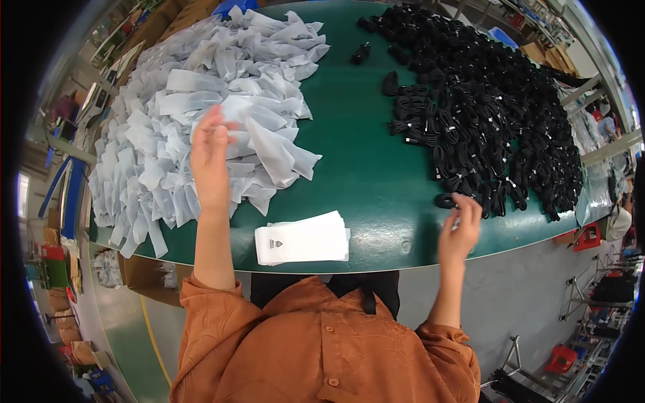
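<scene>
My left hand [212, 158] is raised over a big heap of whitish translucent pouches [195, 84]. Its fingers are apart, slightly curled and a little blurred, with nothing seen in them. My right hand [461, 230] is at the near edge of a large pile of coiled black cables [474, 127]. Its fingertips are closed on one black coiled cable [445, 201]; the thumb side of the grip is partly hidden. Between my hands, near the table's front edge, lies a neat stack of flat white pouches [302, 240] with a small dark print on the top one.
The green table [342, 154] has a curved front edge close to my body. One cable bundle [361, 53] lies apart from the pile at the far middle. An open cardboard box [149, 275] stands below the table at left, and a red bin [588, 237] is at right.
</scene>
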A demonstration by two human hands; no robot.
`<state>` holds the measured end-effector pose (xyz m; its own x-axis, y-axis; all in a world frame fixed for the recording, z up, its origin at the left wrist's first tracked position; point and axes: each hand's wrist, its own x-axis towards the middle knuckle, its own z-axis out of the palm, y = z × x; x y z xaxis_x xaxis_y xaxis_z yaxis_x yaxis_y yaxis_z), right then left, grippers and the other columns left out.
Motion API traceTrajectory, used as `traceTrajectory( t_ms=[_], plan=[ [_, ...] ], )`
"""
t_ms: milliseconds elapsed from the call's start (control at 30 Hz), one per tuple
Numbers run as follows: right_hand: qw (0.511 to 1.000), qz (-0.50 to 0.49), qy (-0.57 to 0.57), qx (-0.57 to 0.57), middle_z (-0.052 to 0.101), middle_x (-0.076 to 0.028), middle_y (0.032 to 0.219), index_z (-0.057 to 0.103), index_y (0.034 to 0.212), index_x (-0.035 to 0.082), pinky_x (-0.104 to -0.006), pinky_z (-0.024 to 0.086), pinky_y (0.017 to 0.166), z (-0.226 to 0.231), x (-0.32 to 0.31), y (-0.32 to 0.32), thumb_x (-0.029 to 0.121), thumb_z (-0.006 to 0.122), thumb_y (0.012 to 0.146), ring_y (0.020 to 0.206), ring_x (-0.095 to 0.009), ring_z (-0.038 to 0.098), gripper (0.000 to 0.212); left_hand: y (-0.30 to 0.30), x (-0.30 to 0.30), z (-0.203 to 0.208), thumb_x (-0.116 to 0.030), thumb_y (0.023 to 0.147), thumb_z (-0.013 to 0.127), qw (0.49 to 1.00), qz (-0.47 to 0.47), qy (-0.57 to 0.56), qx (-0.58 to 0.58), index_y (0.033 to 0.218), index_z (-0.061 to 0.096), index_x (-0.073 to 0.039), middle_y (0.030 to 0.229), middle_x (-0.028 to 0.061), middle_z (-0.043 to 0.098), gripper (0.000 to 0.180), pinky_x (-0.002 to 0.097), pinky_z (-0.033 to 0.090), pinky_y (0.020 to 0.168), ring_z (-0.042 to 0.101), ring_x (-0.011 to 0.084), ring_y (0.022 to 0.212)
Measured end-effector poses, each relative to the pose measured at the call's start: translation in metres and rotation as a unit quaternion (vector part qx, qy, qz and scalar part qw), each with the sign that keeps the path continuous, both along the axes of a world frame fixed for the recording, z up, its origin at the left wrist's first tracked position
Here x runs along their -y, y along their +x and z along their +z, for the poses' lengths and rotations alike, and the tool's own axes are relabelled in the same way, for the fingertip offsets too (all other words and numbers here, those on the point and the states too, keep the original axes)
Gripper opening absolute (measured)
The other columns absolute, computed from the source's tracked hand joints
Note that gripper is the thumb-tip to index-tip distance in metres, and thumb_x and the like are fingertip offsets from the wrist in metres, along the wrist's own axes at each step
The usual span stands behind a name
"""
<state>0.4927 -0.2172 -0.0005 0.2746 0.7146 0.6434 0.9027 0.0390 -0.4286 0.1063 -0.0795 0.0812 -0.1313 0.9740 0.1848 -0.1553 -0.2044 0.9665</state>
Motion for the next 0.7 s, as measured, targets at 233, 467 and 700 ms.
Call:
traceTrajectory(
  t_ms=[233,467,700],
  plan=[
    [0.986,-0.025,-0.131,0.098,0.061,-0.012,0.107,0.065,0.112,0.005,-0.0455,0.049,0.080,-0.016,0.012,0.025,0.006,0.072,0.082,0.098,-0.035,0.059,0.031,0.043,0.091,-0.060,-0.001,0.081,0.075,0.889,-0.152,0.206,-0.380,0.104,0.067,-0.005,0.109,0.0118,0.064,0.024,0.0372,0.051,0.085,0.062,0.0277,0.102],
    [0.954,0.175,-0.156,-0.190,0.058,-0.012,0.087,0.068,0.111,0.001,-0.0315,0.048,0.064,-0.010,0.027,-0.057,0.003,0.075,0.082,0.072,-0.022,0.059,0.030,0.070,0.120,-0.100,-0.005,0.083,0.074,0.848,-0.186,0.198,-0.456,0.093,0.063,-0.004,0.093,0.0106,0.059,0.015,0.0402,0.049,0.074,0.060,0.0316,0.085],
    [0.935,0.287,-0.125,-0.168,0.060,-0.010,0.090,0.066,0.115,0.002,-0.0323,0.051,0.058,-0.013,0.034,-0.093,0.003,0.078,0.079,0.068,-0.023,0.062,0.038,0.066,0.123,-0.097,0.002,0.087,0.068,0.912,-0.207,0.046,-0.352,0.091,0.061,-0.001,0.089,0.0089,0.060,0.009,0.0319,0.048,0.065,0.059,0.0226,0.074]
  ],
)
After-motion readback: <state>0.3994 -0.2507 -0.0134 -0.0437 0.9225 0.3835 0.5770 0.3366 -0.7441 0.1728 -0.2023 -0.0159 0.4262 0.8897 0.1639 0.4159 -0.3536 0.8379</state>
